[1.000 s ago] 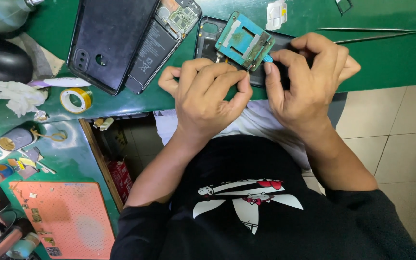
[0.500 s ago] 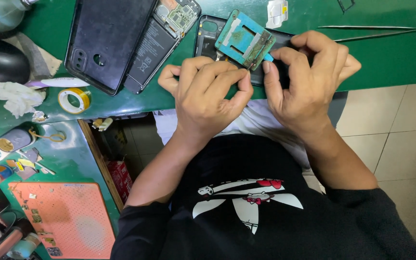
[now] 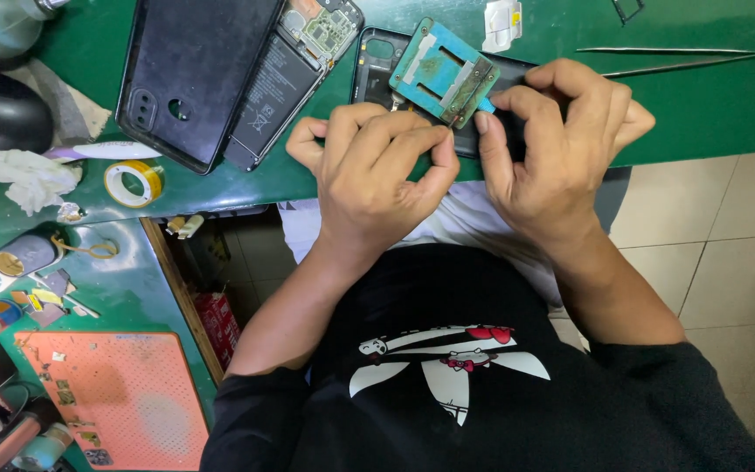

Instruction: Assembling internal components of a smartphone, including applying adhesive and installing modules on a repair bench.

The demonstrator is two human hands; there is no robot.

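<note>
both my hands are pinching at the near edge of the dark phone (image 3: pixel 491 105) lying at the bench's (image 3: pixel 709 96) front lip under a teal clamp (image 3: pixel 443 72): left hand (image 3: pixel 377 179) clenched fingertips-together, right hand (image 3: pixel 557 144) gripping the phone's edge. i'd keep the pinch low and steady so it doesn't slide off the edge. open phone (image 3: pixel 294 74) crowds the left, tweezers (image 3: pixel 683 57) sit far right, so the spare room is rightward.
</note>
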